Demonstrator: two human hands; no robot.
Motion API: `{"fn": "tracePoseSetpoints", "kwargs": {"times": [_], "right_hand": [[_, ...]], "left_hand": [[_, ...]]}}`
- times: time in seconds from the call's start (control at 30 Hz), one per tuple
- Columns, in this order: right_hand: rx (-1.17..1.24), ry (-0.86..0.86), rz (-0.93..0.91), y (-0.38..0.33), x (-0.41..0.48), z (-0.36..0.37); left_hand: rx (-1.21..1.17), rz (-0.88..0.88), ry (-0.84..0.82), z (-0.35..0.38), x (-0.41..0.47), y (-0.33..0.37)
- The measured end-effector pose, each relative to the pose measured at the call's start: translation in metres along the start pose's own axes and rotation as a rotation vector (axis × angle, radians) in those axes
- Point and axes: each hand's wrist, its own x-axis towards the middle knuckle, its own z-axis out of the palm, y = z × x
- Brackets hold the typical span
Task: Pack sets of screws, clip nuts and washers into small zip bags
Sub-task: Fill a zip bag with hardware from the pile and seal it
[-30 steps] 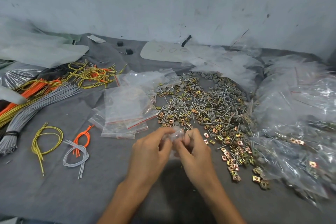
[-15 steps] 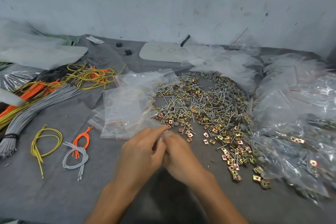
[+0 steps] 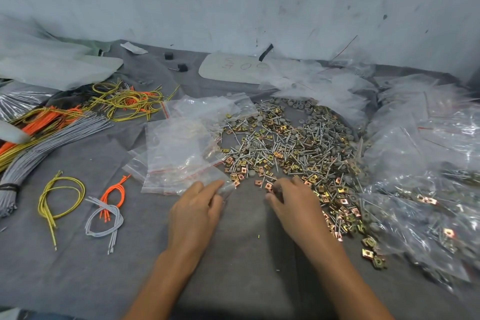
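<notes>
Two hands over grey cloth (image 3: 246,254). Left hand (image 3: 194,212) pinches small zip bag (image 3: 228,189) beside bag stack (image 3: 176,158). Right hand (image 3: 292,202), fingers (image 3: 280,186) curled, touches hardware pile (image 3: 298,148) near edge; grip unclear.

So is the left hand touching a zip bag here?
Touching. The head view shows the left hand with its fingertips lying on the clear plastic of a small zip bag, no gap between them.
</notes>
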Motion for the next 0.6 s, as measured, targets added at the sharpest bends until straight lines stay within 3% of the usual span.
{"fn": "tracePoseSetpoints", "kwargs": {"times": [0.33,0.47,0.6], "right_hand": [[0.013,-0.025,-0.08,-0.002,0.003,-0.003],[0.346,0.039,0.0,0.001,0.0,-0.01],[0.783,-0.031,0.031,-0.011,-0.011,-0.004]], "left_hand": [[-0.018,-0.042,0.002,0.011,0.002,0.003],[-0.072,-0.049,-0.033,0.012,0.004,0.003],[-0.113,-0.033,-0.084,0.014,0.003,0.003]]}}
